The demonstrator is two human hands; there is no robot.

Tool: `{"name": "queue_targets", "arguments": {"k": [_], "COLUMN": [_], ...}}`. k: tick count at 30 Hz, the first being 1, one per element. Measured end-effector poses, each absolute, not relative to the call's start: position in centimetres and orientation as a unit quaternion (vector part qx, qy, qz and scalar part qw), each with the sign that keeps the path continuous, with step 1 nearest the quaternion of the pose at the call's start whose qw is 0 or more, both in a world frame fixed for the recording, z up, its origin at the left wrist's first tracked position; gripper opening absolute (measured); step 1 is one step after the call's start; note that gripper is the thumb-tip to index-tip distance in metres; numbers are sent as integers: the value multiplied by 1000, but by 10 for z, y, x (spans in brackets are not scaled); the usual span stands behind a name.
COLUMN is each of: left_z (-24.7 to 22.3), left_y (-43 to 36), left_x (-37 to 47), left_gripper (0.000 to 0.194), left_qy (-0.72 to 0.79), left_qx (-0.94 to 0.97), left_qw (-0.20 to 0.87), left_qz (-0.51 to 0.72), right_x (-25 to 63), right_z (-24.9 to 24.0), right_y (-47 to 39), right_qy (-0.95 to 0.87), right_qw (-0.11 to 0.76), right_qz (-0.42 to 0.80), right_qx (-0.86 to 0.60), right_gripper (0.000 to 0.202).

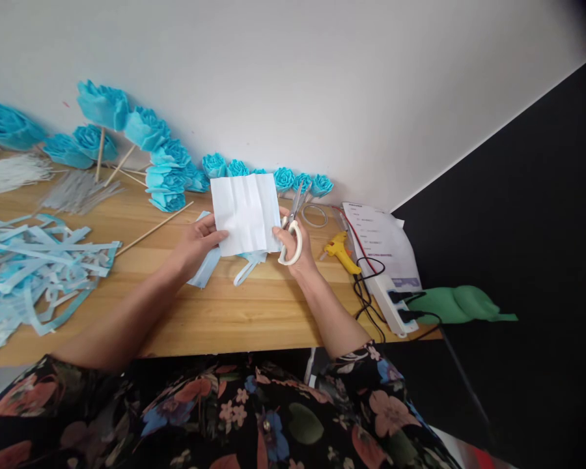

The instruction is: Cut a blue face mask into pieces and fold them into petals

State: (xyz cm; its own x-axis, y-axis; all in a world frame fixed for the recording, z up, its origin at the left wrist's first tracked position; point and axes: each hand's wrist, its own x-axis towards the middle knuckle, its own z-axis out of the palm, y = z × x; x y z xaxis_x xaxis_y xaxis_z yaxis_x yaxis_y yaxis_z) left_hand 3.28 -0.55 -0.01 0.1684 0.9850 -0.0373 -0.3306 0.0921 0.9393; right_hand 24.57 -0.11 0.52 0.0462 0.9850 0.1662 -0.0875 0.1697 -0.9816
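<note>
Held upright above the table is a white, creased sheet (247, 215) with pale blue edges, which looks like an opened-out face mask. My left hand (202, 236) pinches its left edge, thumb in front. At the right edge, my right hand (295, 244) grips the sheet and also carries scissors (292, 238) with white handles, blades pointing up and away. Below the sheet, pale blue cut pieces (206, 268) and a looped strip (247, 268) lie on the wooden table (254, 312), partly hidden by the sheet and my left hand.
Blue crepe flowers (166, 176) line the wall, some on wooden sticks (155, 228). At left lies a heap of pale strips (43, 267) beside bundles of thin wires (78, 190). On the right are a tape ring (314, 225), yellow glue gun (340, 251), power strip (395, 306) and printed sheet (383, 238).
</note>
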Motion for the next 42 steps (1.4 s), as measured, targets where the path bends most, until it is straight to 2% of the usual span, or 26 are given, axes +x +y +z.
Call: {"name": "queue_targets", "arguments": {"k": [5,12,21,33,42], "left_z": [2,6,6,6,1], "left_y": [-7,-7,-6,-13,-13], "left_x": [34,35,33,38,43], "left_gripper": [52,47,24,64,56], "left_qy": [383,390,414,340,354], "left_qx": [462,432,372,386,440], "left_qw": [618,612,632,701,679], "left_qz": [508,536,540,494,470], "right_x": [246,242,248,243,236], "right_z": [6,7,3,-6,-1], "right_y": [-1,-4,-2,-8,-15], "right_qy": [-509,-512,-528,-584,-622], "right_qw": [556,530,546,487,444], "right_qz": [475,529,481,493,492], "right_qx": [-454,-421,-438,-423,-417], "right_gripper": [51,51,48,54,53]}}
